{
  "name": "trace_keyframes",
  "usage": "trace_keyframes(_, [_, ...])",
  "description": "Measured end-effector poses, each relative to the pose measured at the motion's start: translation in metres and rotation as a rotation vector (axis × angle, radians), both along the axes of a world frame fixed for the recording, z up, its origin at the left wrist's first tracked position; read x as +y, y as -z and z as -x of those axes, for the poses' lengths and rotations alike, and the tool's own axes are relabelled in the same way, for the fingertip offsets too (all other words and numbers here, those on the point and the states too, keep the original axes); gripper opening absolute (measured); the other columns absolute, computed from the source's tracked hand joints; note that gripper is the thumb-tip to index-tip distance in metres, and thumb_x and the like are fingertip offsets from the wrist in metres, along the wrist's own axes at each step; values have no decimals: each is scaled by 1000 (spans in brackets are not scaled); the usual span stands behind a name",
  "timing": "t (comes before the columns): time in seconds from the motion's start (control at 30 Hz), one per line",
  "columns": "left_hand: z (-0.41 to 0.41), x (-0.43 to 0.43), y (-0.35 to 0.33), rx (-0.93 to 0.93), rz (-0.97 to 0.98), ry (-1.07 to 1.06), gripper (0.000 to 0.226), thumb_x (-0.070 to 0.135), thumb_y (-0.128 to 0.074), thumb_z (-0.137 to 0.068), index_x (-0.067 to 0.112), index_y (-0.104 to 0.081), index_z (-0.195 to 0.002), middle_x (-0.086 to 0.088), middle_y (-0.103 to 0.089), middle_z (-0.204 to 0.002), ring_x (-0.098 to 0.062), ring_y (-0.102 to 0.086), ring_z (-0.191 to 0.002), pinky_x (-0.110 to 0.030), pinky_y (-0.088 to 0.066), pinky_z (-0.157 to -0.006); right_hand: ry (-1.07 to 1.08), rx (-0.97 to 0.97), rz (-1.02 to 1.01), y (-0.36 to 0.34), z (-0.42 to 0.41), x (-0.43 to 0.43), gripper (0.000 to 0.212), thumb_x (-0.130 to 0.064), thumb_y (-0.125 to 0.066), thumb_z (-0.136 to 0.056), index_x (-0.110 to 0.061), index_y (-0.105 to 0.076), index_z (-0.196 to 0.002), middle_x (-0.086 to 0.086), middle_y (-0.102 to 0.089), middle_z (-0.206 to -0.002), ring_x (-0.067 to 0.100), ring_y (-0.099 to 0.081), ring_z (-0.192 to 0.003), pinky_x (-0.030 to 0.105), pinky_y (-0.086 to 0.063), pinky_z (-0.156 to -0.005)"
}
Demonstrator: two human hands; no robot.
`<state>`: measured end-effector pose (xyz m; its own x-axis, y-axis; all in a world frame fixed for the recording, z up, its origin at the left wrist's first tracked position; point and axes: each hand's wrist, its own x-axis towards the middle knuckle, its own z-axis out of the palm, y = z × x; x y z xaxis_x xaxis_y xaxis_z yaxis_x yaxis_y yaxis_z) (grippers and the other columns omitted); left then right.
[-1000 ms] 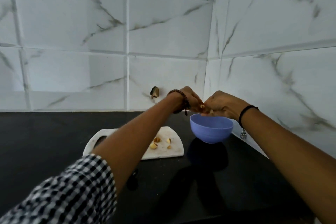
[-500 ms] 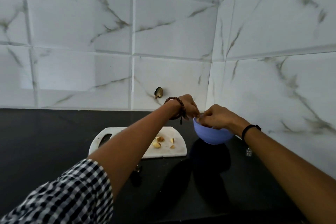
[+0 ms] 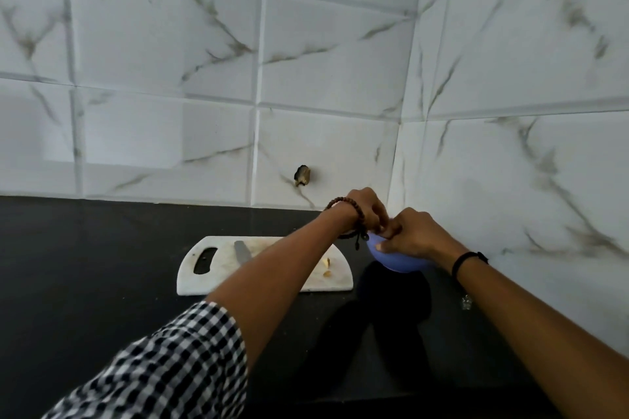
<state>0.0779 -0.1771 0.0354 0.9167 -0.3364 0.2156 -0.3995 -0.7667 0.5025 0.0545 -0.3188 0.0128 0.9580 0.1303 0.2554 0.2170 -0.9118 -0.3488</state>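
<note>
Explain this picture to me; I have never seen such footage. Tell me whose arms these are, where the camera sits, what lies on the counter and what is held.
No machine here: a person works with bare hands. A wide-angle camera on their head looks forward and down, so both arms reach in from below. The left hand, with a bead bracelet, and the right hand, with a black wristband, meet with curled fingers at the rim of a blue bowl on the black counter. Their fingers hide whatever small thing they may hold. Left of the bowl lies a white cutting board with a knife blade and a few pale food pieces on it.
</note>
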Motion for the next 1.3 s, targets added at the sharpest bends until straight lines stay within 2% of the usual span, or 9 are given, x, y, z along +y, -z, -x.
trace_keyframes(0.23, [2,30,-9,-2,-112,26,32,16,-72,-82,18,-71,-115,-7,-71,-110,-19,-64,-106,-29,-50,-93,-93,-1,-100,-2,8,17,22,-35,-85,-76,-21,-83,-92,-5,-71,-95,10,-60,-91,18,-39,-75])
trace_keyframes(0.43, [14,87,-13,44,-93,-31,32,10,-72,-84,9,-69,-115,-9,-71,-112,-18,-63,-110,-31,-46,-102,-156,-287,-141,-14,25,49,14,-24,-83,-79,-13,-80,-86,3,-76,-87,15,-68,-86,23,-50,-74])
trace_keyframes(0.53, [18,107,-5,173,-206,-83,33,21,-76,-82,8,-69,-111,-6,-69,-113,-21,-61,-113,-32,-44,-105,-268,-185,-41,-10,30,72,21,-22,-86,-75,-12,-79,-92,2,-76,-88,14,-71,-84,11,-48,-66])
trace_keyframes(0.63, [19,116,10,310,-375,-179,32,28,-72,-87,2,-54,-82,-19,-58,-92,-26,-56,-86,-18,-41,-79,-256,0,159,1,26,92,41,-27,-86,-76,-12,-72,-112,3,-72,-107,17,-69,-94,24,-55,-80])
trace_keyframes(0.77, [4,117,25,376,-388,-124,44,44,-80,-74,15,-48,-68,0,-49,-74,-14,-46,-66,-23,-44,-61,-184,192,366,12,19,106,58,-33,-75,-87,-14,-54,-137,5,-60,-133,23,-59,-118,34,-50,-100])
trace_keyframes(0.97, [7,121,18,458,-398,-45,23,26,-79,-80,16,-58,-82,3,-57,-84,-7,-56,-71,-14,-49,-60,-175,196,289,13,12,114,44,-24,-73,-87,-13,-64,-128,4,-67,-124,20,-63,-112,28,-52,-91])
trace_keyframes(1.1, [10,129,22,396,-400,-21,58,37,-84,-71,14,-66,-121,4,-68,-113,-15,-64,-104,-30,-52,-94,-200,211,74,20,4,115,38,-16,-71,-87,-15,-66,-124,5,-67,-124,19,-65,-108,29,-54,-93])
trace_keyframes(1.23, [7,136,30,334,-311,-38,53,34,-83,-73,16,-66,-120,9,-67,-105,-12,-63,-102,-16,-48,-70,-192,268,14,19,4,114,28,-16,-68,-92,-7,-69,-118,10,-69,-121,20,-69,-98,34,-57,-93])
trace_keyframes(1.3, [7,137,31,303,-288,-24,46,30,-81,-76,15,-68,-118,8,-67,-102,-11,-62,-101,-14,-46,-70,-221,369,-27,17,5,113,37,-17,-74,-89,-1,-66,-121,12,-68,-121,19,-68,-93,33,-57,-93])
